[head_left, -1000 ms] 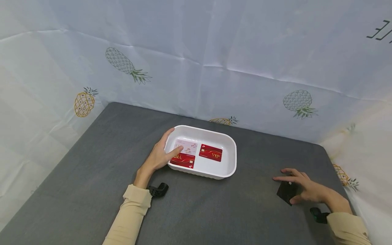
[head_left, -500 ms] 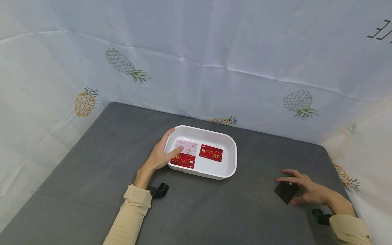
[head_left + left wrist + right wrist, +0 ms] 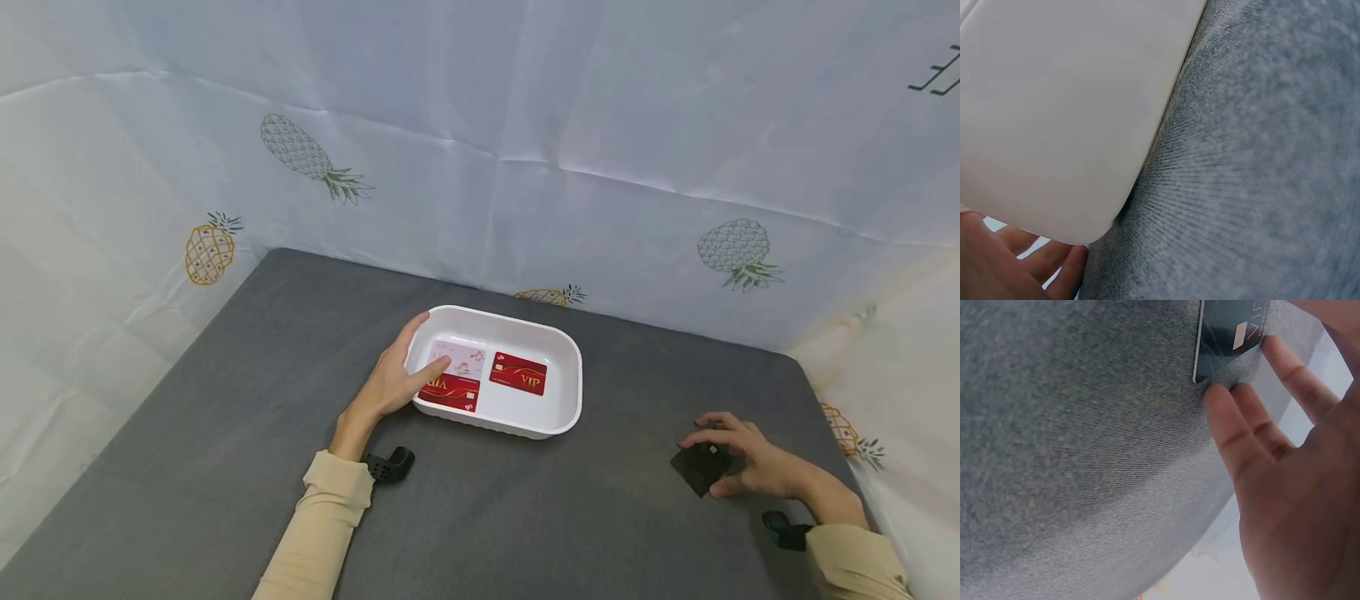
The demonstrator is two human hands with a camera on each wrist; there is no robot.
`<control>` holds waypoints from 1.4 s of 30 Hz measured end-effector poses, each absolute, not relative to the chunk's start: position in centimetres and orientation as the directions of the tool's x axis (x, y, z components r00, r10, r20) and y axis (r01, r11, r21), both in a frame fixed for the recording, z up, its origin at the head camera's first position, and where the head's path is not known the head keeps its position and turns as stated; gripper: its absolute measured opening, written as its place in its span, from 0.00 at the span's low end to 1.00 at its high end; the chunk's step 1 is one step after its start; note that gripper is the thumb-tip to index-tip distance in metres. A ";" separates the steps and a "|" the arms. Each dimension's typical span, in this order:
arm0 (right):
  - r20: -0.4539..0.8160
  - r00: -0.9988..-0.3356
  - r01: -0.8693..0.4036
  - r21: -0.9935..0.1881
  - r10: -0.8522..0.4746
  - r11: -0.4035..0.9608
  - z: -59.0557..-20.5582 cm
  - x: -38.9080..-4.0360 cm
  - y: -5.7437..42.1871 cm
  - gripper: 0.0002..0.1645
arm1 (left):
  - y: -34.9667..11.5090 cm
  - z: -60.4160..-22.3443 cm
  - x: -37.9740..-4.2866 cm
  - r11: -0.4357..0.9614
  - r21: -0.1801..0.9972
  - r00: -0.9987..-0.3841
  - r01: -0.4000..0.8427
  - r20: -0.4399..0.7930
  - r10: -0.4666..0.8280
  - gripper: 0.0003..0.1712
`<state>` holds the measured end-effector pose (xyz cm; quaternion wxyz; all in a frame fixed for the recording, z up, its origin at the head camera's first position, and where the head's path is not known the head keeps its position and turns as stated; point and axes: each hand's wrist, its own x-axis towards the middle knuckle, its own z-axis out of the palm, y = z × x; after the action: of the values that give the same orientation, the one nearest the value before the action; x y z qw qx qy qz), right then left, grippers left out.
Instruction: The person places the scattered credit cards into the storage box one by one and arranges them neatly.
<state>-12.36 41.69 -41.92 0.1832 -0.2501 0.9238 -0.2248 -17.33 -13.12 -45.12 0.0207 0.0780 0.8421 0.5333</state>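
Note:
My left hand (image 3: 390,383) grips the left end of a white plastic tray (image 3: 525,415), thumb over the rim and fingers along the outer wall. Inside the tray lie a pink VIP card (image 3: 467,357), a red VIP card (image 3: 459,395) just below it, and another red VIP card (image 3: 517,373) to their right. At the right of the table, my right hand (image 3: 761,462) holds a black VIP card (image 3: 697,472) by its edges, fingertips at the far edge and thumb at the near one. In the right wrist view, the card's chip (image 3: 1240,335) faces up and fingertips meet its edge.
A dark grey cloth-covered table (image 3: 585,517) carries everything. Behind it hangs a pale curtain (image 3: 480,192) printed with pineapples. Black wrist cameras sit on the left wrist (image 3: 390,465) and the right wrist (image 3: 786,532).
The black card has turned and shifted slightly left on the table. My right fingers and thumb have drawn in on its edges. The left hand and tray stay put.

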 end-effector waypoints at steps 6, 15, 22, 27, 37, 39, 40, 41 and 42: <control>-0.230 -0.815 -0.374 -0.492 -0.532 0.786 -41.9 -12.3 41.8 0.34 | -13.1 -45.1 -17.4 0.419 0.901 -0.987 0.111 0.050 0.152 0.50; -0.390 -0.788 -0.224 -0.540 -0.476 0.812 -41.2 -12.8 41.1 0.33 | -13.1 -45.1 -17.4 0.418 0.897 -0.984 0.142 0.081 0.160 0.48; -0.438 -0.779 -0.148 -0.567 -0.448 0.810 -41.1 -13.1 40.9 0.35 | -13.1 -45.1 -17.4 0.415 0.899 -0.984 0.141 0.080 0.161 0.48; -0.379 -0.776 -0.227 -0.577 -0.504 0.784 -41.5 -13.0 41.5 0.34 | -13.1 -45.1 -17.4 0.416 0.899 -0.984 0.136 0.075 0.160 0.48; -0.203 -0.736 -0.346 -0.707 -0.646 0.617 -42.4 -12.7 42.5 0.30 | -13.3 -45.3 -17.3 0.417 0.898 -0.985 0.136 0.078 0.155 0.48; -0.202 -0.738 -0.346 -0.706 -0.644 0.618 -42.4 -12.7 42.5 0.30 | -13.3 -45.3 -17.3 0.418 0.898 -0.985 0.137 0.078 0.155 0.48; -0.202 -0.740 -0.345 -0.705 -0.642 0.620 -42.4 -12.7 42.4 0.31 | -13.3 -45.3 -17.3 0.419 0.898 -0.985 0.136 0.076 0.155 0.48; -0.201 -0.743 -0.350 -0.696 -0.638 0.627 -42.4 -12.6 42.4 0.31 | -13.3 -45.3 -17.3 0.420 0.898 -0.985 0.135 0.075 0.155 0.48; -0.203 -0.742 -0.356 -0.689 -0.639 0.632 -42.3 -12.6 42.4 0.31 | -13.3 -45.3 -17.3 0.420 0.898 -0.985 0.132 0.072 0.155 0.48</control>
<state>-12.55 42.38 -42.33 0.2200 -0.2837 0.8761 -0.3217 -17.29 -13.27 -45.28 0.0109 0.0852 0.8425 0.5319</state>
